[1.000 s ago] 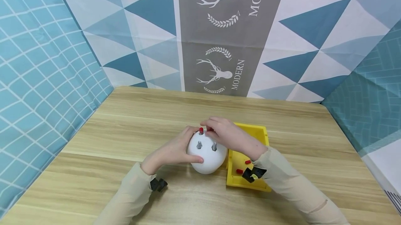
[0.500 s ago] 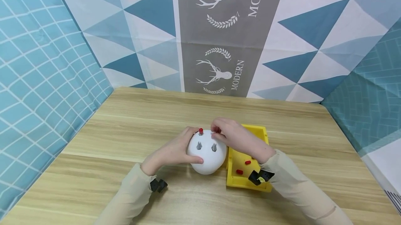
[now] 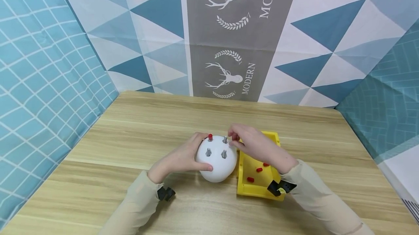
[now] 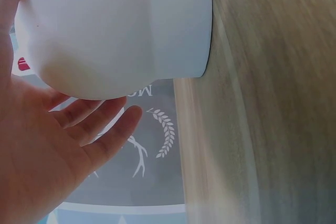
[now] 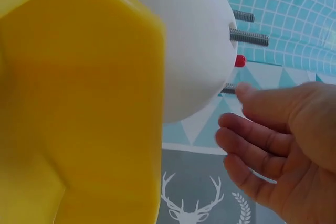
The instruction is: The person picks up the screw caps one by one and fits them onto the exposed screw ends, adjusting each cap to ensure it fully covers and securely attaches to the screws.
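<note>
Dome [image 3: 218,169] sits on the bench [image 3: 147,118] just below the centre of the head frame, three bare bolts [image 3: 224,154] and a red cap [image 3: 210,137] on top. Left hand [image 3: 184,155] grips its left side, thumb and fingers spread apart; right hand [image 3: 251,142] curls beside the upper-right bolt, whether pinching anything I cannot tell. Yellow tray [image 3: 260,190], right of the dome, holds loose caps [image 3: 250,179]

Wooden tabletop [image 3: 196,206], blue-triangle backdrop [image 3: 314,27] (grey deer panel [image 3: 226,35])
</note>
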The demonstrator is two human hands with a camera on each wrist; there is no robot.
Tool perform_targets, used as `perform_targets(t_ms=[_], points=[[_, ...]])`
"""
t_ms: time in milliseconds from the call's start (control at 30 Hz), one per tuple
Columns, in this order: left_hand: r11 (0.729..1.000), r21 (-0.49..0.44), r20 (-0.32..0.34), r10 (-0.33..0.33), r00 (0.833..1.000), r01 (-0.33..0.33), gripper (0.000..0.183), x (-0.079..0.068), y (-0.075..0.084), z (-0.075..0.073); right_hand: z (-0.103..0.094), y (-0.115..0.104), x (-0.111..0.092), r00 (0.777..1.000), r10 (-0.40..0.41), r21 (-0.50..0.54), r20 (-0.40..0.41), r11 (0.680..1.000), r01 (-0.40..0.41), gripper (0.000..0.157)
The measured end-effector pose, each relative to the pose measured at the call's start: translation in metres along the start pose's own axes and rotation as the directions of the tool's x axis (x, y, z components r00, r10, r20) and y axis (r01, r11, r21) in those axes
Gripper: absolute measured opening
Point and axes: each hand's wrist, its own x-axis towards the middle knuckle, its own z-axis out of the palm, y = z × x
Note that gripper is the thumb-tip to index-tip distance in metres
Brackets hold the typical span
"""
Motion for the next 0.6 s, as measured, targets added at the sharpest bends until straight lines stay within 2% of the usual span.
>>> perform_targets(t_ms=[167, 267, 433, 600], points=[[1.000, 0.002, -0.008, -0.005, 1.000, 0.005, 0.090, 0.001, -0.001, 0.000, -0.004, 0.004, -0.006, 1.000, -0.018, -0.115, 0.013, 0.993, 0.019, 0.023], [1.000, 0.003, -0.007, -0.008, 1.000, 0.008, 0.091, 0.001, 0.000, 0.000, -0.006, 0.008, -0.011, 1.000, -0.024, -0.164, 0.016, 0.986, 0.026, 0.020], [1.000, -0.008, 0.000, -0.012, 1.000, 0.012, 0.091, 0.000, 0.001, 0.001, -0.008, 0.015, -0.019, 0.999, -0.035, -0.200, 0.028, 0.979, 0.040, 0.010], [1.000, -0.018, 0.003, -0.019, 1.000, 0.020, 0.091, 0.000, 0.003, 0.000, -0.008, 0.020, -0.025, 0.998, -0.017, -0.219, 0.060, 0.975, 0.029, 0.008]])
